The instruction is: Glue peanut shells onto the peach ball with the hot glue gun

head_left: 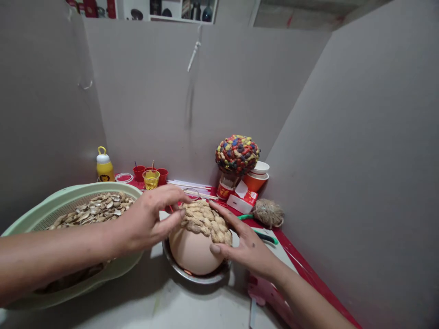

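The ball (195, 253), part-covered in shells (206, 217), sat in the bowl (202, 279), which probably kept it from rolling. The right hand (248, 244) lay spread against it, seemingly steadying; the left hand (152, 217), fingers parted beside the shells, clasped nothing visible.

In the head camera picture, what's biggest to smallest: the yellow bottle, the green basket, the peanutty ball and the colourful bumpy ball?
1. Green basket
2. Peanutty ball
3. Colourful bumpy ball
4. Yellow bottle

That's how big they look here.
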